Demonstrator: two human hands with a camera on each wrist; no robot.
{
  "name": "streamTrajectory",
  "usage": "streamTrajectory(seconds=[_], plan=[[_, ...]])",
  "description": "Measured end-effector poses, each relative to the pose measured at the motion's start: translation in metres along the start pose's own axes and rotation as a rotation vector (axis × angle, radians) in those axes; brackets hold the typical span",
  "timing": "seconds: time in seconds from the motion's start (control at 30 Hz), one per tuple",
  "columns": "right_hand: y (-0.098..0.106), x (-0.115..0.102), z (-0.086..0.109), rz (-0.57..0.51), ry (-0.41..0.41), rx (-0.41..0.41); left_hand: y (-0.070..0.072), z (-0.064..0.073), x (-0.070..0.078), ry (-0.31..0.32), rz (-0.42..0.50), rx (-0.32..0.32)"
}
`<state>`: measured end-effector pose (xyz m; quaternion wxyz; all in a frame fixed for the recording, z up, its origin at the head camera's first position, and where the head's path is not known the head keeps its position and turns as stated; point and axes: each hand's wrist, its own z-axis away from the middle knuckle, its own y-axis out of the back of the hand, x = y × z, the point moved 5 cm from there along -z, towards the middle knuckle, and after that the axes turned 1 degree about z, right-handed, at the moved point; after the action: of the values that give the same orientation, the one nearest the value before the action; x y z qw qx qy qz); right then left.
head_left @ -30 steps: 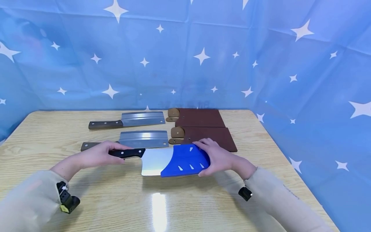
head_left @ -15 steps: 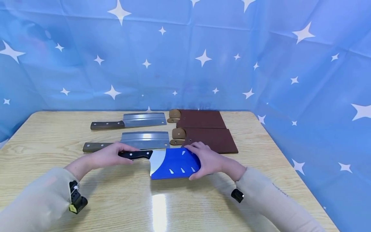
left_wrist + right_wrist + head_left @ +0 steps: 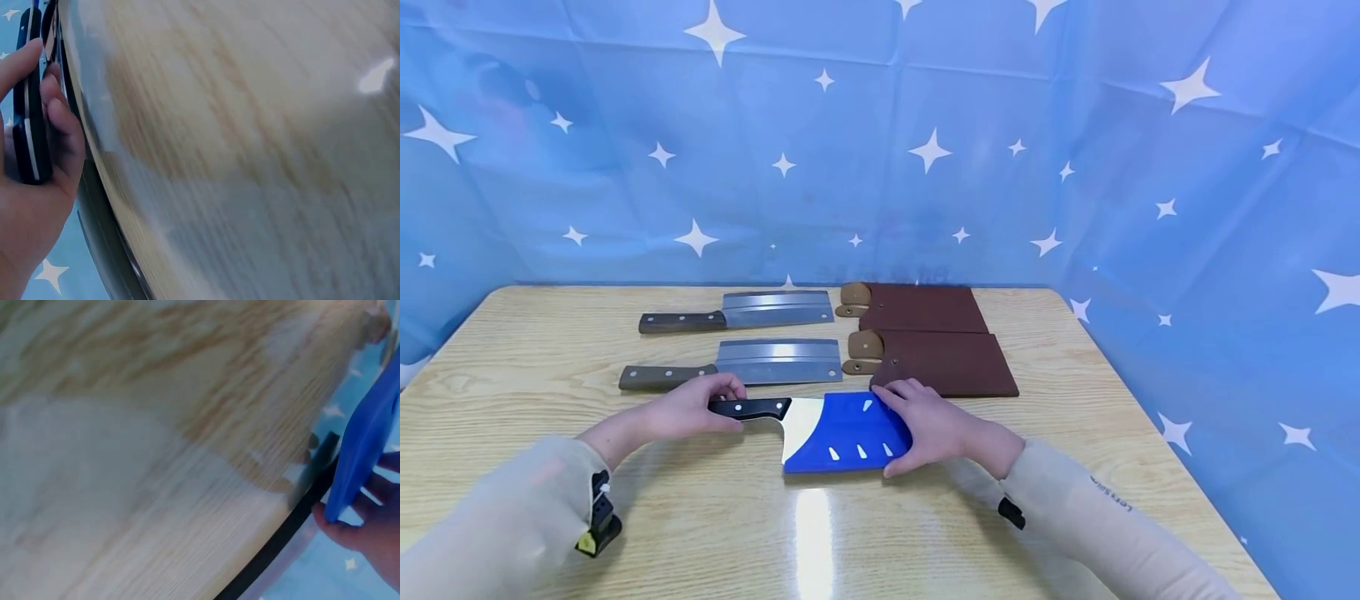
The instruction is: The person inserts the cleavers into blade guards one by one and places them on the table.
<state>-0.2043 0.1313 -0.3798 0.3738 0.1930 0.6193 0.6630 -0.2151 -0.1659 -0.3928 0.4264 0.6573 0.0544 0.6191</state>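
Observation:
In the head view, my left hand (image 3: 685,410) holds the black riveted handle of a cleaver (image 3: 762,407) between thumb and fingers. A blue knife sheath (image 3: 842,433) with white slots covers most of its blade, leaving a silver strip by the handle. My right hand (image 3: 936,429) grips the sheath's right end, thumb at the lower edge and fingers at the upper edge. The left wrist view shows the end of the black handle (image 3: 31,128) against the palm. At the right edge of the right wrist view, the fingers hold the blue sheath (image 3: 362,440).
Behind the hands, two cleavers lie with bare blades: a far one (image 3: 778,307) and a nearer one (image 3: 781,361). To their right are two brown sheaths with tan straps, one far (image 3: 925,307) and one near (image 3: 951,364). All lie on a wooden table (image 3: 700,533).
The blue sheath has slid left over the blade, so less silver shows now. The cleaver and sheath have then come slightly nearer the person, and the left fingers have shifted on the handle.

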Motion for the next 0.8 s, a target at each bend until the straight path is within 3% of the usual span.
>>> streamTrajectory(seconds=[0.23, 0.37, 0.63, 0.8], plan=[[-0.003, -0.003, 0.001, 0.168, 0.03, 0.028, -0.008, 0.002, -0.002, -0.048, -0.037, 0.039], [-0.006, -0.003, 0.001, 0.199, 0.038, 0.014, -0.011, 0.003, -0.001, -0.065, -0.045, 0.069], [-0.003, -0.002, 0.0, 0.143, 0.064, -0.006, -0.008, 0.006, -0.001, -0.07, -0.116, 0.067], [0.014, 0.015, 0.0, 0.0, 0.039, 0.024, 0.009, 0.009, -0.002, -0.044, -0.138, 0.067]])
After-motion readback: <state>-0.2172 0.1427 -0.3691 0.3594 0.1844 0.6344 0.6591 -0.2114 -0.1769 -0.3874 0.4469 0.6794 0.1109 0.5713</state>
